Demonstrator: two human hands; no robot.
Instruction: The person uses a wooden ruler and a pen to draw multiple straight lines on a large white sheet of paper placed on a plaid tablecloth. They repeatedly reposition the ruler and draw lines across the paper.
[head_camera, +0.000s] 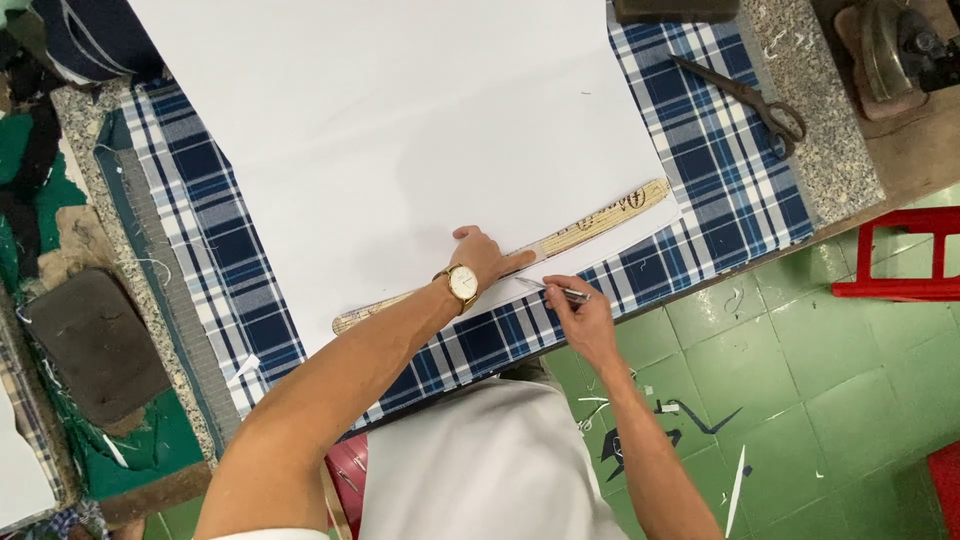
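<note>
Left hand (487, 255) presses a curved ruler (560, 240) onto white paper (400, 130); right hand (580, 315) seemingly holds a pen (555, 291).

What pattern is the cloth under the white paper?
The cloth is a navy-blue and white plaid; the head view shows it clearly around the paper.

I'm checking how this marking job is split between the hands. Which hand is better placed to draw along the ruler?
Right, probably. The right hand holds the pen with its tip near the curved wooden ruler, while the left hand presses that ruler flat on the white paper.
</note>
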